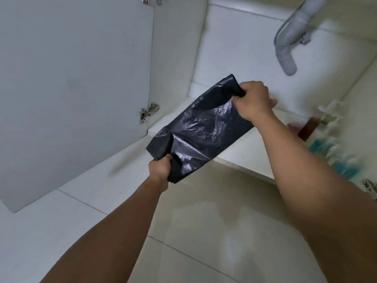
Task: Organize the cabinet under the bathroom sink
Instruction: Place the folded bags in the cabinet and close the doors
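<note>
Cabinet [234, 64]: open, upper frame.
Black bag [204, 127]: centre; we hold it.
Left hand [160, 170]: fingers grip lower end.
Right hand [255, 101]: fingers grip upper end.

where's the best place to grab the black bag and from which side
The bag is a limp, flat sheet stretched slantwise, so its middle offers nothing to curl round. Probably best at the two bunched ends: the near lower end from below, where the left hand grips it, and the far upper end from the right, where the right hand pinches it.
</note>
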